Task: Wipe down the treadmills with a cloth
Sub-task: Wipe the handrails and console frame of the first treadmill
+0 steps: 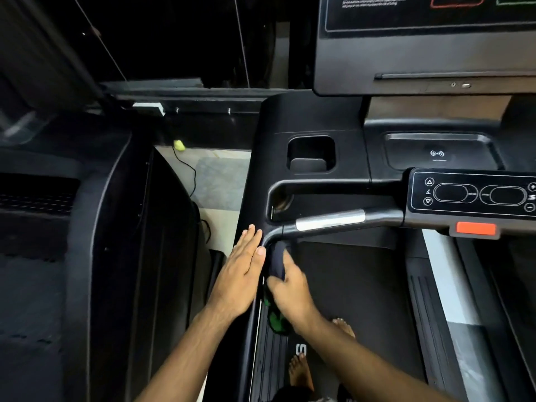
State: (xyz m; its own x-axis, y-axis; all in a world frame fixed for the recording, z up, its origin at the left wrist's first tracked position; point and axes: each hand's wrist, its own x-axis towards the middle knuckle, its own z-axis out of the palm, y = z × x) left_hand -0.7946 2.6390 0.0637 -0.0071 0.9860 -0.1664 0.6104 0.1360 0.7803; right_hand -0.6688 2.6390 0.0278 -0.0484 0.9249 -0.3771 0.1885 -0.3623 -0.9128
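I stand on a black treadmill (348, 285) and look down at its left handrail (330, 220), which has a silver sensor band and bends downward at the left. My right hand (290, 288) is shut on a dark cloth (278, 261) with a green part hanging below it, pressed against the rail just under the bend. My left hand (242, 271) lies flat with fingers straight on the treadmill's left side arm, next to the rail.
The console (475, 194) with buttons and an orange stop tab (475, 228) is at the right, under a large screen (420, 53). A second black treadmill (87, 227) stands at the left across a narrow floor gap with cables. My bare feet (301, 372) are on the belt.
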